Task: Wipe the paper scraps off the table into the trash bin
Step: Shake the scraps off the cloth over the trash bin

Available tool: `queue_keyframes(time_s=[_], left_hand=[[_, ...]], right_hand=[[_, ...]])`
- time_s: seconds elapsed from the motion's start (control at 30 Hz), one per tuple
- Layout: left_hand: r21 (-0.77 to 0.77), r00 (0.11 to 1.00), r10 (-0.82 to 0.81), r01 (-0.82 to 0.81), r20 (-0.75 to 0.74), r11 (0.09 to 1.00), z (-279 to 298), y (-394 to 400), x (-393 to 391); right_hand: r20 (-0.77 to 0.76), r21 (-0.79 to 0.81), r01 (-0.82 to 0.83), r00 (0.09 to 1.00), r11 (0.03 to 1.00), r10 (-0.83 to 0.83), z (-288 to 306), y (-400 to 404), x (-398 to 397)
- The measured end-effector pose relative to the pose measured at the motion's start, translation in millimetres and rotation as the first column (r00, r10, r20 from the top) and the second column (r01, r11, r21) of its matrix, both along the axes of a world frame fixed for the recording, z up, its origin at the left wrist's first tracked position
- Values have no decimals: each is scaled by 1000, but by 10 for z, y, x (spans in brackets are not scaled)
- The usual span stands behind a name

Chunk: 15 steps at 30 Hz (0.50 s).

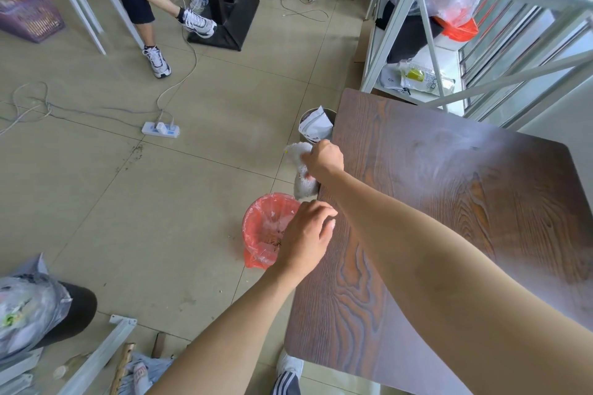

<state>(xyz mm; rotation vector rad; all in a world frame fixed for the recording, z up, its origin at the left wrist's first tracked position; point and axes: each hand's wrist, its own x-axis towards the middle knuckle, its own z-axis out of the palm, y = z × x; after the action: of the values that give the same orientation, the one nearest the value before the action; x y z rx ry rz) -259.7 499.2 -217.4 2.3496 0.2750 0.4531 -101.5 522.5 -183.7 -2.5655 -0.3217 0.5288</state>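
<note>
A dark wood-grain table (pixel 449 202) fills the right side of the head view. My right hand (pixel 324 160) is at the table's left edge, shut on a white fluffy cloth (pixel 303 183) that hangs past the edge. My left hand (pixel 308 234) hovers just below it, fingers curled, over a small trash bin lined with a red plastic bag (pixel 256 228) that stands on the floor beside the table. Brownish scraps lie inside the bin. I cannot tell whether the left hand holds anything. No scraps are visible on the tabletop.
A second grey bin (pixel 316 125) with white paper stands by the table's far left corner. A power strip (pixel 160 130) and cables lie on the tiled floor. A seated person's legs (pixel 154 19), a black stand base (pixel 224 22) and white metal shelving (pixel 449 42) sit beyond.
</note>
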Motion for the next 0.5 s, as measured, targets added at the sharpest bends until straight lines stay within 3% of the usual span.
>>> queue_keyframes(time_s=[0.13, 0.27, 0.5], left_hand=[[-96, 963, 271, -270, -1, 958, -17, 125, 135], [-313, 839, 517, -543, -171, 779, 15, 400, 383], [-411, 835, 446, -548, -323, 729, 98, 569, 645]], right_hand=[[-8, -15, -15, 1000, 1000, 15, 4, -10, 7], [-74, 49, 37, 997, 998, -34, -28, -24, 21], [-147, 135, 109, 985, 985, -89, -85, -128, 5]])
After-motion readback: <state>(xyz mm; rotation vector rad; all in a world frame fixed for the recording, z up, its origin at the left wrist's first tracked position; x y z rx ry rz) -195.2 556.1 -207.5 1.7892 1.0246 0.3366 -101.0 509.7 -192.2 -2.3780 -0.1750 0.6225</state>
